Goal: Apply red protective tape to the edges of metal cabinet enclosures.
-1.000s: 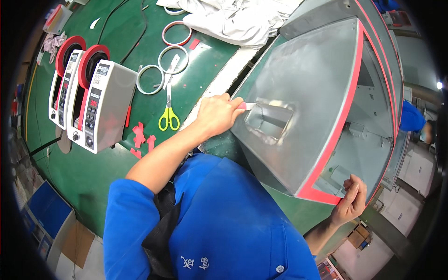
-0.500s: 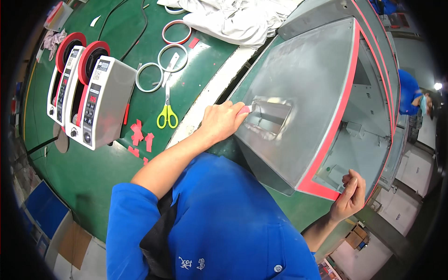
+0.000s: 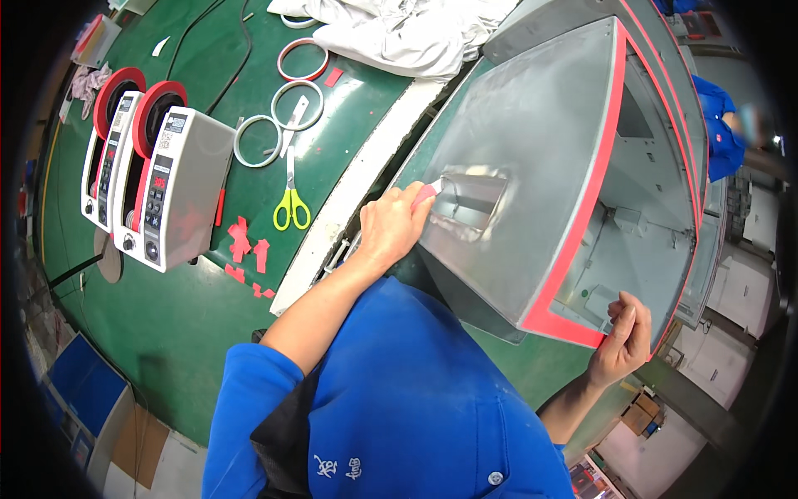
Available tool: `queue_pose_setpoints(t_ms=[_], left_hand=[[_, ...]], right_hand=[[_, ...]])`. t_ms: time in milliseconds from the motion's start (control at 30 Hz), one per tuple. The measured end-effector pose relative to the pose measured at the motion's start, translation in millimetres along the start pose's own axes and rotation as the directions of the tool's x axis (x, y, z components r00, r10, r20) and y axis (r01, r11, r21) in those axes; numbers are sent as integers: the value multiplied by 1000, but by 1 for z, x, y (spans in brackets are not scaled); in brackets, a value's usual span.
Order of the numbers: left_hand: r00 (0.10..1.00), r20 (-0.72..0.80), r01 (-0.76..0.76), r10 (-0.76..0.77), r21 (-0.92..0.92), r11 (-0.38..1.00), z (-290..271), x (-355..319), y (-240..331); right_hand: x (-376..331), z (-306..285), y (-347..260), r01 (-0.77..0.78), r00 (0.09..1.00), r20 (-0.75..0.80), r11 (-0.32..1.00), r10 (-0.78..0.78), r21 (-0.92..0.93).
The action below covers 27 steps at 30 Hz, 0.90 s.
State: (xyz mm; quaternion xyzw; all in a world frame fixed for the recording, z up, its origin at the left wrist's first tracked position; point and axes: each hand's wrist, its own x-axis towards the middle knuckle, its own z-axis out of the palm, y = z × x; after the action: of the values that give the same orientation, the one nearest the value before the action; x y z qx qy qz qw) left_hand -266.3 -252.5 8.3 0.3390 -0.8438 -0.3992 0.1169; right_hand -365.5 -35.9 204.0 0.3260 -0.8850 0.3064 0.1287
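My left hand (image 3: 389, 229) is closed in a pinch on a small flat red piece with a pale tip (image 3: 426, 194). The tip meets the left edge of a rectangular cutout (image 3: 472, 200) in a grey metal housing (image 3: 532, 125). My right hand (image 3: 622, 343), its fingers curled together, is at the housing's near right corner, by the end of the red tape strip (image 3: 573, 241) along the rim. Whether those fingers hold anything is hidden.
Left on the green table (image 3: 332, 175) are two white tape dispensers (image 3: 187, 187), yellow-handled scissors (image 3: 292, 209), several tape rolls (image 3: 298, 106) and red tape scraps (image 3: 239, 239). White cloth (image 3: 399, 37) lies at the back. A person in blue (image 3: 716, 125) is far right.
The whole view has shifted slightly, with the table and housing a little further left. My left hand keeps its pinch at the cutout's edge; my right hand stays at the corner.
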Motion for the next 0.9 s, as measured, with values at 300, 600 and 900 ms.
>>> queue_pose_setpoints(t_ms=[300, 600, 900], left_hand=[[995, 63, -69, 72, -45, 997, -22, 7, -10], [989, 115, -96, 92, 36, 995, -10, 9, -9], [989, -144, -35, 43, 57, 998, -40, 28, -41]], right_hand=[[3, 2, -3, -10, 1000, -17, 999, 9, -40], [-1, 0, 0, -6, 1000, -6, 1000, 6, -13], [-3, 1, -3, -46, 999, -18, 999, 45, -29]])
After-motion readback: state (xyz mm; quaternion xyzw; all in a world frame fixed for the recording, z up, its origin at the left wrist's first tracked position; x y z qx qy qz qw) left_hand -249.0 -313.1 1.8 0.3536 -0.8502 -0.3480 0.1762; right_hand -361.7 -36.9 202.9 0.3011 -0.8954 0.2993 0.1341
